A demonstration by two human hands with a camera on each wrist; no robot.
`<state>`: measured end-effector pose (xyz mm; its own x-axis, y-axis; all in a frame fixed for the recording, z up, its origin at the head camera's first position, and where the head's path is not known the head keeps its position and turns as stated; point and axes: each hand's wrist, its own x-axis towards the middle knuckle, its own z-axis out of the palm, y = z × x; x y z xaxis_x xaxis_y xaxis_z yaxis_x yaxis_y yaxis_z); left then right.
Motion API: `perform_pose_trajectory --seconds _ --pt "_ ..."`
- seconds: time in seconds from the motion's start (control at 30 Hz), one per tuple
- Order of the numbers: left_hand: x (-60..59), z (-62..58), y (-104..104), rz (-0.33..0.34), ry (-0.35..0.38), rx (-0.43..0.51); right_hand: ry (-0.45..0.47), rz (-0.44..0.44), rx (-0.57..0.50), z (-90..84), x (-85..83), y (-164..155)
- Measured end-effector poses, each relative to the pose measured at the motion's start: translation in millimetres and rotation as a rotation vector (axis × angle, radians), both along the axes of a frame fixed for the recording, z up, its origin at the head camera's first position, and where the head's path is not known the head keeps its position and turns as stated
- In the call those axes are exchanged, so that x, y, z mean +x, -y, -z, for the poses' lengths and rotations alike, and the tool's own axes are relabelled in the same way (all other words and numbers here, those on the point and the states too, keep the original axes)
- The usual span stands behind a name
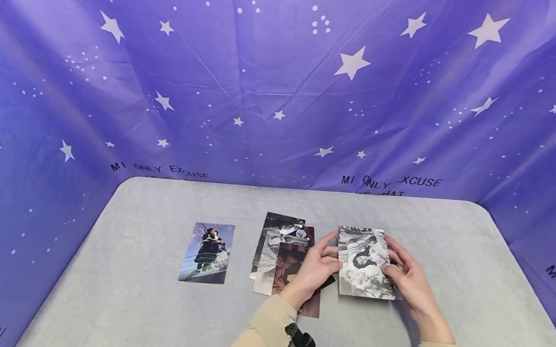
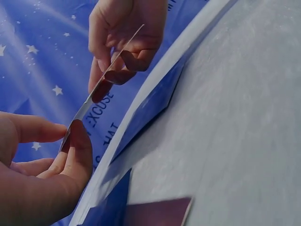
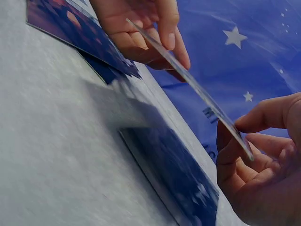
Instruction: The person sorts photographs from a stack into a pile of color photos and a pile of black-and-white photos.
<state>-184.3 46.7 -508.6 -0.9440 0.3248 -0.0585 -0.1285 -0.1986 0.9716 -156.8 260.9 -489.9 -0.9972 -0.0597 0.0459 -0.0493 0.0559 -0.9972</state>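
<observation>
A black-and-white photo print (image 1: 363,267) is held up off the table, its picture facing the head camera. My left hand (image 1: 317,269) pinches its left edge between thumb and fingers, and my right hand (image 1: 413,288) pinches the right edge. Seen edge-on in the right wrist view, the print (image 3: 197,87) is thin and slightly bowed. Beneath it, apart from it, a dark glossy photo (image 3: 174,174) lies on the table; the held print hides most of this one from the head view. Left of my left hand sits an overlapping pile of photos (image 1: 291,254), partly covered by that hand.
A colour photo of two people on a ship's bow (image 1: 206,252) lies alone at the left of the grey table (image 1: 134,307). Black straps (image 1: 303,341) hang at both wrists. Purple star-patterned cloth (image 1: 269,78) surrounds the table's back and sides.
</observation>
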Motion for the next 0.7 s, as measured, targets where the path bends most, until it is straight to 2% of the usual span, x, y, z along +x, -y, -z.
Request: perform_pose_trajectory --seconds 0.2,0.43,0.57,0.7 --pt "-1.4 3.5 -17.5 -0.013 0.037 0.0 0.011 0.049 0.175 -0.3 -3.2 -13.8" --pt "-3.4 4.5 -38.0 0.0 0.045 0.032 0.054 0.095 0.317 -2.2 -6.5 -25.5" --pt "-3.9 5.2 -43.7 -0.017 0.035 -0.018 0.099 0.092 0.374 -2.6 -8.5 -27.3" --pt "-5.6 6.4 -46.9 -0.051 0.004 -0.108 0.101 0.089 0.415 -0.2 -9.7 -27.1"
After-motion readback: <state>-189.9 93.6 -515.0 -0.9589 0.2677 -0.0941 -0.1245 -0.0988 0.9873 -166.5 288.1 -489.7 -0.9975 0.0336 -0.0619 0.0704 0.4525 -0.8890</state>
